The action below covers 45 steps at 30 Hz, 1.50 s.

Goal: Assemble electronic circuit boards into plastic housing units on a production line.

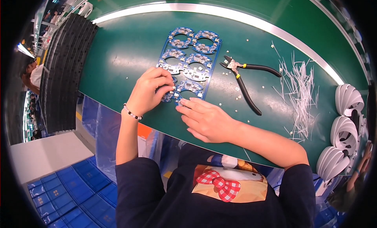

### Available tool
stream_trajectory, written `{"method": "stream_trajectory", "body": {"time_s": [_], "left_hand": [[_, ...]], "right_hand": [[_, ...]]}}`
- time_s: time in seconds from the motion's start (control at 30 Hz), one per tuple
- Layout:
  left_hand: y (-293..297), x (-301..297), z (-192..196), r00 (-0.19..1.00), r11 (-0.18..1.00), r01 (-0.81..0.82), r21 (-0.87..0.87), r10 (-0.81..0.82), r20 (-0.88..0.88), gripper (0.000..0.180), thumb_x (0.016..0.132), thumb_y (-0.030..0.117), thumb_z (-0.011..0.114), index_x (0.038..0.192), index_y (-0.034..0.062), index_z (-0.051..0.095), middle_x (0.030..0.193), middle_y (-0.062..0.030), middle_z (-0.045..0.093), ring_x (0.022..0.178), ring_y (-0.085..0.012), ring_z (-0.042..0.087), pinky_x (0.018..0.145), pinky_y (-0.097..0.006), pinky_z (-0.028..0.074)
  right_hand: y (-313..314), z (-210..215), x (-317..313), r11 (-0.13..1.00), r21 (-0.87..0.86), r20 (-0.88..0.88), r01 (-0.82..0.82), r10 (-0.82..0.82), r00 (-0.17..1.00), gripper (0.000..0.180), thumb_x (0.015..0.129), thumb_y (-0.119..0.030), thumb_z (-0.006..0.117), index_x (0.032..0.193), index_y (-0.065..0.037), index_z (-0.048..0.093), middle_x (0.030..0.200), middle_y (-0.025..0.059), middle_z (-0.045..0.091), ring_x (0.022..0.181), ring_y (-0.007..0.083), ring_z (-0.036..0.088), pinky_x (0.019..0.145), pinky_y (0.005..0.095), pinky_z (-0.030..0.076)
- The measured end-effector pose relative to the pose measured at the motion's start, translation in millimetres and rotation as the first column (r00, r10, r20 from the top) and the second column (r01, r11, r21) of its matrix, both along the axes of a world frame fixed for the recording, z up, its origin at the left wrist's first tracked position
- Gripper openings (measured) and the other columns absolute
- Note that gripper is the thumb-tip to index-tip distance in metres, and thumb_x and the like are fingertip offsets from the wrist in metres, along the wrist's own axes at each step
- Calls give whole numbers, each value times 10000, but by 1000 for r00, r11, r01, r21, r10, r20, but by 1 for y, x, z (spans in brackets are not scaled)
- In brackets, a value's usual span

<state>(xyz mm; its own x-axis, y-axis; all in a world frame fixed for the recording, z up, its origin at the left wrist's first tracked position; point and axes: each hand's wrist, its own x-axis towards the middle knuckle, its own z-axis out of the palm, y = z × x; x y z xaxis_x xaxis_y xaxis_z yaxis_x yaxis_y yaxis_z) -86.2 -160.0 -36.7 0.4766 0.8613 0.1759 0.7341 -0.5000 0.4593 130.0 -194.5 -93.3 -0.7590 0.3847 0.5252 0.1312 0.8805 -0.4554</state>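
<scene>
While the blue board (185,67) is lying flat on the green table (118,51), near its front edge, both hands are working at its near end. The left hand (150,91) is closing thumb against fingertips over the near left unit, maybe on a tiny white piece, but the fingers are hiding too much for me to tell. The right hand (206,120) isn't gripping anything; it's resting palm down, fingers stretched out and touching the near edge.

Handling-wise, I'm guessing it's light and stiff, kinda slick, and fragile where those big cutouts are leaving thin necks. I'd be holding it by the long outer rails and keeping off the little parts.

Cutters (236,66) are lying open just right of it, with crumbs (238,97) scattering around and white strips (299,94) piling up further over.

As for containers, blue bins (74,186) are sitting low on the left, but I'm not making out any contents. Black trays, I think (63,74), are stacking up above them, only edges showing.
</scene>
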Motion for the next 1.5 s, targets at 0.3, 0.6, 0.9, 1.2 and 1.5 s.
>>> {"method": "stream_trajectory", "body": {"time_s": [0.3,0.6,0.9,1.2,1.5], "left_hand": [[-5,1,-9,980,990,-123,68,110,168,90,703,-21,666,782,10,636,855,-52,613,829,-222,581,712,-313,476],[0,-3,-2,1000,999,1,-35,-1,21,126,678,-17,677,791,37,662,870,-39,611,859,-222,576,746,-326,475],[-3,9,2,962,998,-54,-40,63,264,88,741,-50,635,812,2,641,833,-93,629,773,-226,625,743,-320,494],[-14,24,2,989,991,-37,125,18,146,293,747,-29,594,1022,56,651,957,-71,645,901,-266,603,851,-376,458],[-2,20,4,1000,999,18,-38,-19,-10,84,682,2,658,760,16,632,845,-65,610,832,-261,579,754,-355,472]], "right_hand": [[0,0,0,1000,-10,-2,0,0,1000,253,730,-164,628,894,29,623,1160,169,561,1172,314,471,1037,423,338],[0,0,0,1000,-9,-9,2,-2,1000,252,721,-162,633,888,26,622,1157,169,560,1173,312,471,1038,425,337],[0,1,1,1000,-12,18,-4,4,1000,279,715,-172,653,919,15,616,1188,163,541,1182,309,469,1026,430,355],[2,-2,1,1000,25,-7,-8,8,1000,255,722,-170,645,902,8,615,1178,161,545,1185,319,461,1012,441,364],[1,-2,1,999,39,9,-9,8,1000,289,718,-175,665,942,-2,609,1197,157,529,1194,314,458,997,445,387]]}}
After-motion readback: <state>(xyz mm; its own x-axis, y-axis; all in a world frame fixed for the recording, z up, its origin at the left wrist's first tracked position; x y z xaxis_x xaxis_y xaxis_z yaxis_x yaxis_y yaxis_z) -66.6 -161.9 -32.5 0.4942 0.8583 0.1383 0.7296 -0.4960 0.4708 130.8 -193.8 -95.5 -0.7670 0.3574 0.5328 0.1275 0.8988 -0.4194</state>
